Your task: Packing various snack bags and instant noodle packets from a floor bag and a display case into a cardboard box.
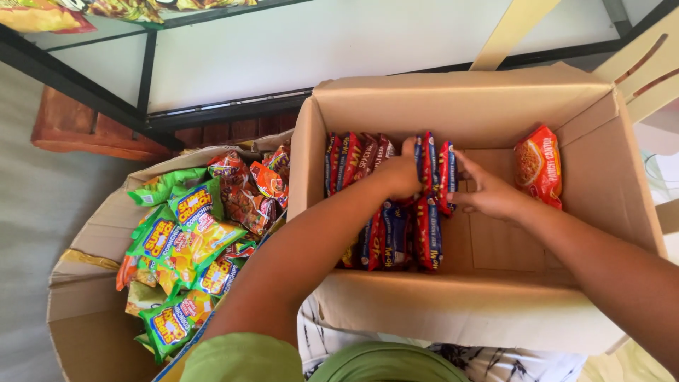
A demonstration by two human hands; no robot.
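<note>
An open cardboard box (488, 106) stands in front of me with a row of upright red and blue noodle packets (396, 237) filling its left side. My left hand (399, 173) is closed around the top of the packets in the middle of the row. My right hand (488, 191) presses flat, fingers spread, against the rightmost blue packet (447, 173). A single orange noodle packet (539, 164) leans alone against the box's far right wall. The box floor to the right of the row is bare cardboard.
A second cardboard box (92, 233) to the left holds several green, yellow and orange snack bags (185, 240). Behind both boxes runs a glass display case with a black frame (226, 110). A pale plastic chair (647, 64) stands at the right.
</note>
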